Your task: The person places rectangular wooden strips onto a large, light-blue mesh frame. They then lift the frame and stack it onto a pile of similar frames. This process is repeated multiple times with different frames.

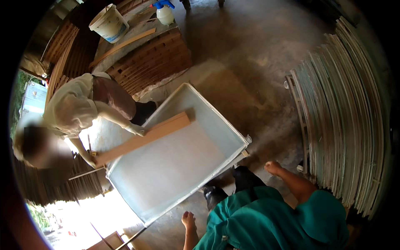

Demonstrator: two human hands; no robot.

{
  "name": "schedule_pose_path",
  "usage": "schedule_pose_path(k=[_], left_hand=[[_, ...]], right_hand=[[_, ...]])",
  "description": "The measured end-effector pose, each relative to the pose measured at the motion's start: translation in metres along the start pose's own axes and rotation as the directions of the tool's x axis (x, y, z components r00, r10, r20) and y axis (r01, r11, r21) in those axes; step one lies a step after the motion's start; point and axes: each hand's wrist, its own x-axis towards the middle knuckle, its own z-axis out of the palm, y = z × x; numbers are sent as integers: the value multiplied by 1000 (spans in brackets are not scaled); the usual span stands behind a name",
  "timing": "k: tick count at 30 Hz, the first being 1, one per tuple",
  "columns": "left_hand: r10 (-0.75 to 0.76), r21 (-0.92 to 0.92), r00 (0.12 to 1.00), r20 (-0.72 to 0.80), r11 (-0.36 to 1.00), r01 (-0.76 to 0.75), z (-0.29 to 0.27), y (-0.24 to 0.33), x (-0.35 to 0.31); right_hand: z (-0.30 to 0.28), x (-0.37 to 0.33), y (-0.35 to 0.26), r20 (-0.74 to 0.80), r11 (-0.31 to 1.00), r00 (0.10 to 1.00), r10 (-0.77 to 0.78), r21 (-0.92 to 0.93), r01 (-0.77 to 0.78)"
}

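My left hand (188, 219) is curled closed beside the near edge of a large pale rectangular tray (196, 189). My right hand (273, 167) is closed in a fist out to the right, past the tray's near right corner. Nothing shows in either hand, and neither touches the tray. Across the tray's left part lies a long flat wooden board (146, 137). A co-worker in a light shirt leans over it from the left, with one hand (137, 129) on the board and the other (89, 160) near its left end.
Many thin framed panels (333, 116) stand in a long row on the right. Behind the tray, a stack of wooden slats (146, 62) carries a white bucket (109, 24) and a spray bottle with a blue top (165, 14). The concrete floor (258, 79) looks stained.
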Motion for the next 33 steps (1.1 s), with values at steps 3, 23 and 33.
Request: schedule_pose_path(k=[3, 23, 33], left_hand=[[46, -36, 999, -15, 998, -46, 31, 18, -23], [-331, 11, 942, 49, 944, 331, 29, -79, -78], [-290, -511, 929, 231, 776, 369, 21, -49, -51]], right_hand=[[-18, 27, 31, -85, 999, 996, 34, 14, -32], [12, 248, -134, -211, 989, 976, -61, -148, 30], [-38, 128, -161, 31, 898, 960, -277, 363, 248]])
